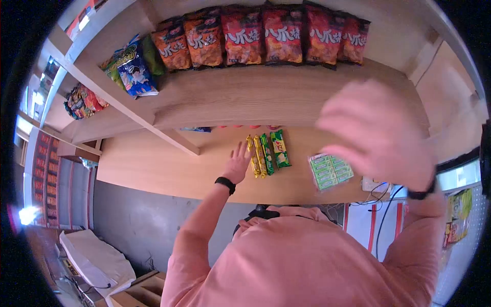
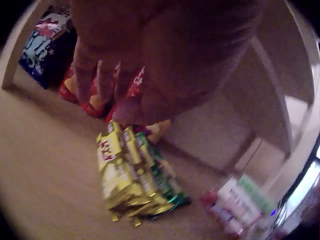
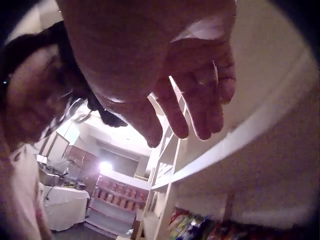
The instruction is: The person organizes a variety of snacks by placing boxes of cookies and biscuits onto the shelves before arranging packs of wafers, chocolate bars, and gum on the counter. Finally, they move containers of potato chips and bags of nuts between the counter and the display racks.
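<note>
On the lower wooden shelf board, slim yellow snack packs [image 1: 257,158] stand in a row beside green packs [image 1: 280,148]. My left hand [image 1: 237,165] is at the left side of this row, fingers extended and nothing gripped. In the left wrist view, the thumb of the left hand [image 2: 165,65] overlaps the top of the yellow packs [image 2: 119,172]. Raised at the right, in front of the upper shelf, is my right hand [image 1: 376,134], blurred by motion. The right wrist view shows that right hand [image 3: 190,95] with loosely bent fingers and an empty palm.
A clear-wrapped block of small green-and-white packs [image 1: 331,171] lies right of the row. Cables [image 1: 377,192] hang near a white box at the board's right end. Red and orange snack bags [image 1: 284,38] line the upper shelf; a wooden divider [image 1: 110,89] crosses at left.
</note>
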Motion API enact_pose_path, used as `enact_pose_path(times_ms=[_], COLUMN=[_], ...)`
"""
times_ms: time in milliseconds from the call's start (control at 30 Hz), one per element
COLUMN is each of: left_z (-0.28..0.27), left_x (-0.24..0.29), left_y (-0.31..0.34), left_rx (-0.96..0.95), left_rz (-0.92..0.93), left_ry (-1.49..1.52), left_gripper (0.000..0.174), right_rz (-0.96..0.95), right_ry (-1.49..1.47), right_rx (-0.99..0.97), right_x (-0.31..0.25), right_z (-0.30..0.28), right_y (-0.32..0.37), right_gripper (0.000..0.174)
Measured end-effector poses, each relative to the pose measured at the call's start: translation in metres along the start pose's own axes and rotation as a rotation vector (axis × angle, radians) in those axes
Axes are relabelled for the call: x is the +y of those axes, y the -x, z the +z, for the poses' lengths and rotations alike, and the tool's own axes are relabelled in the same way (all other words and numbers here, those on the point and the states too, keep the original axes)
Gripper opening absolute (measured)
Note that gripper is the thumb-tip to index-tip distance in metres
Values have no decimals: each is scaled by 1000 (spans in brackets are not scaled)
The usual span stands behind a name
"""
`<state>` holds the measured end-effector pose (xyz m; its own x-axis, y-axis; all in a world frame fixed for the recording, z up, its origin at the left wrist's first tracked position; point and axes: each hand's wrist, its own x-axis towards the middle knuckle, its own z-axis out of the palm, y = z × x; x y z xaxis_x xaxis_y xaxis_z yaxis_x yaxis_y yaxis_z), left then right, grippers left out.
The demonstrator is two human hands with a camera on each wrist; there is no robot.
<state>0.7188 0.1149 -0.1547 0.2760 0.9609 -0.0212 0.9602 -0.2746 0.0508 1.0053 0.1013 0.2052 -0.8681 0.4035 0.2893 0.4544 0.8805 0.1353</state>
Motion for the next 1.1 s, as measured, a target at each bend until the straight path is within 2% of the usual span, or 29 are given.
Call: enact_pose_path(times_ms=[67,133,167,200,267,300,367,400,467,500,533,600,633,700,733,800,867,900,967,1000,1067,1100], left_z=[11,42,55,61,65,64,64,62,57,58,59,65,73,77,73,74,91,87,69,67,64,68], left_x=[-4,-15,-18,-19,-20,-20,-14,-11,-9,-9,-11,-18,-23,-29,-31,-39,-52,-54,-57,-61,-67,-69], left_y=[-16,-33,-41,-46,-55,-58,-62,-62,-61,-60,-58,-54,-49,-39,-32,-19,-8,-4,4,7,11,14], left_rx=[24,57,93,97,-21,-14,-62,-63,-105,-106,-43,19,48,72,-6,-85,7,8,-66,-69,-115,-117], left_rz=[248,337,413,433,434,454,377,389,360,364,404,441,465,483,448,405,407,408,369,369,346,343], left_ry=[-235,-237,-238,-239,-177,-179,-57,-50,-209,-208,-248,-288,-330,-372,-324,-280,-98,-103,-58,-60,25,30], left_gripper=[60,56,53,53,46,46,39,39,34,34,32,31,31,31,31,32,31,31,33,33,38,38], right_rz=[80,215,307,400,554,571,745,758,1014,1130,1133,1266,1284,1312,1342,1362,1353,1353,1387,1387,1394,1391], right_ry=[-124,-395,-477,-556,-681,-672,-653,-649,-583,-633,-635,-404,-317,-412,-505,-445,-465,-467,-459,-463,-440,-439], right_rx=[-88,-76,-166,-250,-317,-309,-306,-310,-157,-246,-247,-191,-173,-232,-292,-219,-207,-202,-432,-431,-373,-379], right_x=[-9,-14,-18,-22,-31,-37,-46,-51,-60,-58,-59,-61,-58,-54,-54,-61,-63,-63,-60,-64,-71,-75], right_z=[59,131,161,192,265,294,340,355,382,394,403,424,471,438,426,437,443,445,449,445,436,440], right_y=[6,18,25,31,48,52,56,54,40,32,27,21,29,12,4,-3,-5,-8,-14,-17,-19,-16], right_gripper=[27,24,23,23,27,27,42,42,64,83,83,92,99,100,101,103,105,105,98,98,78,78])
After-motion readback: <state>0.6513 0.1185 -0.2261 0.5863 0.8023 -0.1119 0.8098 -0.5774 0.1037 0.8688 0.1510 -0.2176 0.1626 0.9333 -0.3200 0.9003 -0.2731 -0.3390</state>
